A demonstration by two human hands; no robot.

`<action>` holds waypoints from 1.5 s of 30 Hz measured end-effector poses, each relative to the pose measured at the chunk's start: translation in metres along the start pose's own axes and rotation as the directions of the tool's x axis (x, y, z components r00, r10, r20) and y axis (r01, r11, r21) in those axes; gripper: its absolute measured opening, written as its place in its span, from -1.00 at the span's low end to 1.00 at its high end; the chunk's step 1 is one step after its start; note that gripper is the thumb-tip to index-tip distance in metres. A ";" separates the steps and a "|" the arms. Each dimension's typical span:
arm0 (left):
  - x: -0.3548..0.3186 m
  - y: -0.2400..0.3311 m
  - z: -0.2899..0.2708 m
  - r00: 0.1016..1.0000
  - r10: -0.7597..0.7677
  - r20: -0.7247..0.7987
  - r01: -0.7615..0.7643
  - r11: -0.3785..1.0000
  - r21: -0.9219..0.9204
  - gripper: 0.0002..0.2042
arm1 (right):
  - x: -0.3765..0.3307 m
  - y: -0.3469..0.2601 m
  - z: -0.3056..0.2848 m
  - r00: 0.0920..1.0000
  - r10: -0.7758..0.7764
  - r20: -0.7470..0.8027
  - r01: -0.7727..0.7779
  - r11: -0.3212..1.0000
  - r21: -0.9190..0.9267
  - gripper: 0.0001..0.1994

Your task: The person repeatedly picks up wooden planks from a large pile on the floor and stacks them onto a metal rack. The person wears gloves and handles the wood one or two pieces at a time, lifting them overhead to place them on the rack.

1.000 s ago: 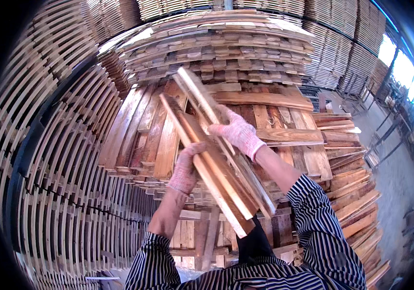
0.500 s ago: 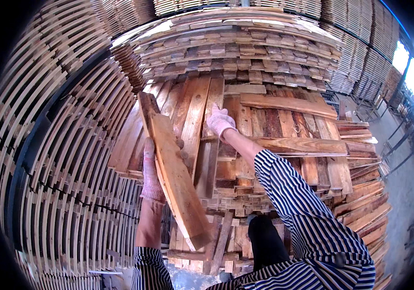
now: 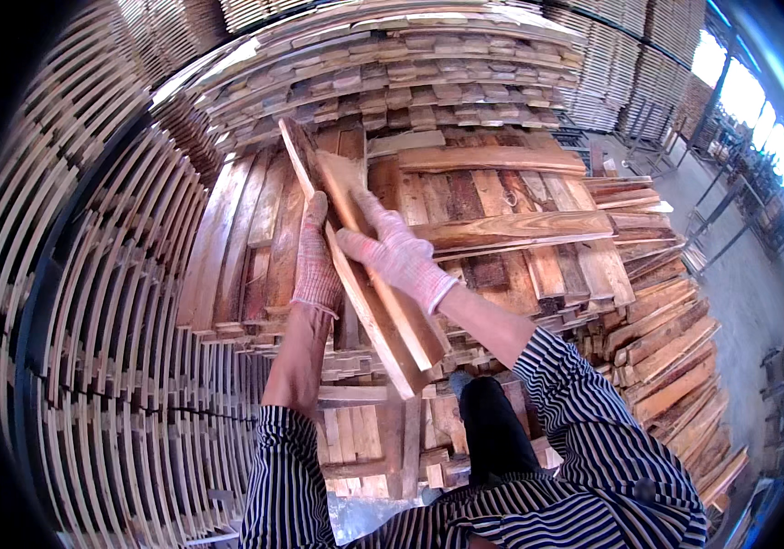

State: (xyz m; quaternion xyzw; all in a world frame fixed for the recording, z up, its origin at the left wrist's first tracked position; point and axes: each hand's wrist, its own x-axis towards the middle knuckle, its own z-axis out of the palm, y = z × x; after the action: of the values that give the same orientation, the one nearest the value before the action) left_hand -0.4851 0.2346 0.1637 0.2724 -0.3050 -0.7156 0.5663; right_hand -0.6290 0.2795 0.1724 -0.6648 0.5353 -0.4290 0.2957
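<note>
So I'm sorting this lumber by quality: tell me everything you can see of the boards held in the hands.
The held boards are a small bundle of rough, flat wooden planks, reddish-brown with paler edges and visible grain. They slant from upper left down to lower right, above the flat board stack. The left hand, gloved, grips their left edge; the gloved right hand lies across the top face. Their lower end looks squarely cut.

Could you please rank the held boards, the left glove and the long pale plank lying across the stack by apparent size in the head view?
1. held boards
2. pale plank, possibly comparable, since it lies farther away
3. left glove
</note>
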 end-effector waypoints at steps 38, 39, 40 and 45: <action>-0.014 -0.035 0.060 0.968 -0.248 0.039 0.251 0.961 -0.114 -0.25 | 0.058 -0.007 -0.060 0.962 0.145 0.233 -0.225 0.902 0.369 -0.16; -0.038 -0.023 0.051 0.978 -0.210 -0.009 0.205 0.964 -0.170 -0.25 | 0.056 -0.026 -0.051 0.946 0.151 0.288 -0.258 0.888 0.381 -0.14; -0.064 -0.018 0.040 0.982 -0.180 -0.060 0.162 0.960 -0.227 -0.25 | 0.058 -0.035 -0.037 0.924 0.164 0.345 -0.300 0.871 0.389 -0.12; -0.157 -0.078 0.051 0.779 -0.368 0.507 0.607 0.646 -0.463 -0.11 | 0.185 0.104 -0.050 0.949 0.288 0.129 -0.210 0.882 -0.422 -0.20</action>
State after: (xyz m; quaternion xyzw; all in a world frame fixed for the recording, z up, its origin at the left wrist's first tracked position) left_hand -0.5402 0.4083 0.1464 0.0110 -0.0738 -0.9389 0.3360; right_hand -0.7105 0.0778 0.1536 -0.6740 0.6631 -0.2032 0.2545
